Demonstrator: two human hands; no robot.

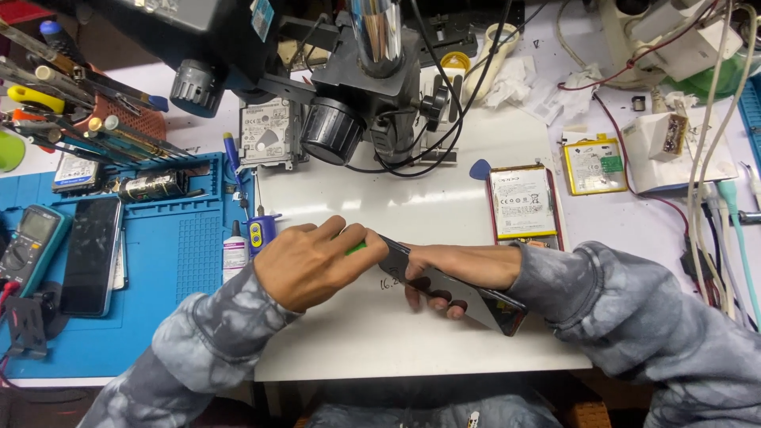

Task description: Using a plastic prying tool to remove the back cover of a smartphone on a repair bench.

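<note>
White mat front open; microscope blocks rear, batteries rt.

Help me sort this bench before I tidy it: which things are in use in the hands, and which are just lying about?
In use:
left hand pinching a green pick
right hand gripping the dark phone

Lying about:
two batteries
blue pick
hard drive
multimeter
spare phone on the blue mat
small bottle

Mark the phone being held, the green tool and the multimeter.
phone [464, 299]: head view, on its dark back, right of the fingers.
green tool [356, 248]: head view, on the green bit showing past the left hand's fingers.
multimeter [30, 238]: head view, on its teal body.
</note>
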